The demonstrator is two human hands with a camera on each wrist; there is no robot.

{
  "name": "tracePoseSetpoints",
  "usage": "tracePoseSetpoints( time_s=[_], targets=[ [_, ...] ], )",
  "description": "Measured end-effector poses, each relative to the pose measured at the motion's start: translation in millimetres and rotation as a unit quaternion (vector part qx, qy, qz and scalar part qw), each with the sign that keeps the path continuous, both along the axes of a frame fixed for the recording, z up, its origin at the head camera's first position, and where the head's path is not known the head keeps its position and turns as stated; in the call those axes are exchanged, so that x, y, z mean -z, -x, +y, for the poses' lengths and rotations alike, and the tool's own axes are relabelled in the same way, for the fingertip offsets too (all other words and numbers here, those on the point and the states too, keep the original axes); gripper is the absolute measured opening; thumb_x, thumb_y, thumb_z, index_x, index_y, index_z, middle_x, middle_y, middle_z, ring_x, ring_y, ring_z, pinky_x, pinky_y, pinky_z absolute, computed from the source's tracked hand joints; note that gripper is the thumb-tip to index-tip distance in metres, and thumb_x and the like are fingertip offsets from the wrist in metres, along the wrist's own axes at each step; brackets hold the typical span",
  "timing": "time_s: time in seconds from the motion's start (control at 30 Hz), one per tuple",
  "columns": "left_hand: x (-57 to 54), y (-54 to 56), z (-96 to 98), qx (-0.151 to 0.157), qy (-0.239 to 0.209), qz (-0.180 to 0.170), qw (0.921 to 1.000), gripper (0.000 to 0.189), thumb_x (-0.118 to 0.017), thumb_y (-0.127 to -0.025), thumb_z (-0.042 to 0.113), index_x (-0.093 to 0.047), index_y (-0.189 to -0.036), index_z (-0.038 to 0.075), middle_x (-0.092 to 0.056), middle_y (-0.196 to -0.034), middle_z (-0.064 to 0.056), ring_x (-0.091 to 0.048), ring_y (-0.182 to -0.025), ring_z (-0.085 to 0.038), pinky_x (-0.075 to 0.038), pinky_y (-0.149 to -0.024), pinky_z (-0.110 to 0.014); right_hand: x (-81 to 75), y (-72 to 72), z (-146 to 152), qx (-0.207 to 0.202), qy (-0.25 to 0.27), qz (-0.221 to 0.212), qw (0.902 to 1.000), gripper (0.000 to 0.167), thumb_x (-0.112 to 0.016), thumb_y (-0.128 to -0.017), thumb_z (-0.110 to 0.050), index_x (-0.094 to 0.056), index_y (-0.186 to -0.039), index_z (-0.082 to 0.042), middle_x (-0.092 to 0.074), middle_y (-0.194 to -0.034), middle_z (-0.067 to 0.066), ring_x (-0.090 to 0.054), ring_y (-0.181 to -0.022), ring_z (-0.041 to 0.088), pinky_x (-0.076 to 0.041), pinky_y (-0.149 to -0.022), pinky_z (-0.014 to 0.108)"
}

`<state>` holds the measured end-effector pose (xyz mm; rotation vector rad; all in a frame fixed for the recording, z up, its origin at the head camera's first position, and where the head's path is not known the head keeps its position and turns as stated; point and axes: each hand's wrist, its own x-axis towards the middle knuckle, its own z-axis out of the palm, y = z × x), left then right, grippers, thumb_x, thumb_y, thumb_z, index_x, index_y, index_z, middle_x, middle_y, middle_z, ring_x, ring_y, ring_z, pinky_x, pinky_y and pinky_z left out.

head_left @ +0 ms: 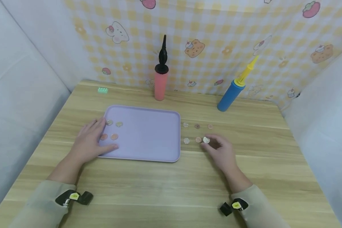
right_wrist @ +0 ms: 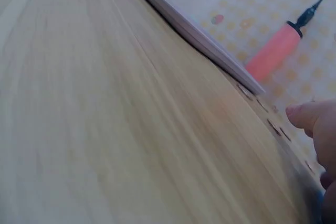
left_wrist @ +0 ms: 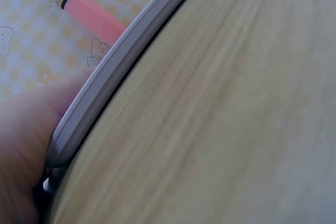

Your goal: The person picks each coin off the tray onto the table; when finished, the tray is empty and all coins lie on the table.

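- Head: the left hand (head_left: pixel 88 141) lies over the left edge of the tray (head_left: pixel 148 136), fingers extended, thumb across the near corner. It grasps no coin; the placement would serve to steady the tray.
- Head: the right hand (head_left: pixel 223 153) pinches a silver coin (head_left: pixel 206 140) between thumb and fingertip, just beside a copper coin (head_left: pixel 198 140) on the surface (head_left: pixel 174 193). A fingertip pinch suits so thin a piece.
- Head: five coins lie right of the tray in two rows, spaced apart, presumably for easy picking. Four more lie inside its left end, two silver above two copper.
- Head: the pink pump (head_left: pixel 160 85) and blue pump (head_left: pixel 229 96) are at the back, apparently out of the hands' way.
- Left wrist: the hand sits against the tray's rim, consistent with bracing; its fingertips are hidden.
- Right wrist: the thumb is near several coins seen edge-on, beyond the tray's corner. Whether it grips anything cannot be told here.
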<state>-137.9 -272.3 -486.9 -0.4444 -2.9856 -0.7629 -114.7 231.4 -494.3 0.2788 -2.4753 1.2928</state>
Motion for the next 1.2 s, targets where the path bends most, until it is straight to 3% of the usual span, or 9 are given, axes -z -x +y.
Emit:
tracePoseSetpoints(
  time_s=[0.1,0.23,0.5,0.67,0.83,1.2],
  targets=[
    [-1.0,-0.3,0.4,-0.001,-0.002,-0.001,1.0,0.125,-0.084,-0.085,0.062,-0.019,-0.167,-0.006,-0.026,-0.17,-0.03,-0.018,-0.157,-0.054,-0.006,-0.126,-0.07,-0.2,0.3,12,0.033,-0.031,0.009,0.9989,0.03,-0.094,-0.082,-0.006,-0.081,-0.109,-0.007,-0.078,-0.108,0.007,-0.065,-0.103,0.021,-0.049,-0.09,0.026],
    [-2.6,-0.6,1.0,-0.002,-0.003,-0.005,1.0,0.124,-0.083,-0.085,0.061,-0.018,-0.167,-0.006,-0.026,-0.17,-0.03,-0.016,-0.157,-0.053,-0.005,-0.126,-0.069,-2.1,1.5,21,0.052,-0.058,0.016,0.9969,0.03,-0.096,-0.079,-0.006,-0.081,-0.106,-0.005,-0.079,-0.11,0.011,-0.061,-0.111,0.03,-0.041,-0.099,0.041],
    [-5.3,-1.3,1.8,-0.002,-0.003,-0.012,0.9999,0.124,-0.083,-0.085,0.061,-0.018,-0.167,-0.006,-0.025,-0.17,-0.031,-0.015,-0.158,-0.054,-0.004,-0.126,-0.069,-3.8,0.7,22,0.066,-0.116,-0.027,0.9907,0.03,-0.094,-0.083,-0.01,-0.081,-0.108,-0.002,-0.066,-0.125,0.023,-0.047,-0.127,0.045,-0.025,-0.111,0.062],
    [-5.6,-1.7,0.6,-0.002,-0.002,-0.012,0.9999,0.124,-0.084,-0.086,0.06,-0.017,-0.167,-0.006,-0.024,-0.171,-0.03,-0.014,-0.158,-0.054,-0.003,-0.127,-0.068,-4.5,3.2,22,0.065,-0.125,-0.045,0.989,0.027,-0.092,-0.085,-0.013,-0.081,-0.107,-0.002,-0.069,-0.118,0.02,-0.051,-0.12,0.04,-0.023,-0.111,0.06],
    [-4.0,-1.1,0.3,-0.001,0.0,-0.011,0.9999,0.124,-0.083,-0.086,0.06,-0.017,-0.167,-0.006,-0.024,-0.17,-0.031,-0.014,-0.158,-0.054,-0.002,-0.127,-0.068,-3.9,4.5,23,0.063,-0.135,-0.053,0.9874,0.026,-0.091,-0.087,-0.016,-0.083,-0.107,-0.004,-0.075,-0.106,0.014,-0.056,-0.108,0.032,-0.028,-0.101,0.054],
    [-1.7,-0.8,0.9,0.001,0.003,-0.01,0.9999,0.123,-0.082,-0.087,0.061,-0.017,-0.167,-0.006,-0.024,-0.171,-0.03,-0.014,-0.158,-0.053,-0.004,-0.127,-0.069,-1.9,1.3,23,0.047,-0.129,-0.015,0.9904,0.024,-0.09,-0.088,-0.011,-0.084,-0.11,-0.003,-0.075,-0.095,0.011,-0.055,-0.095,0.028,-0.027,-0.09,0.049]
  ],
)
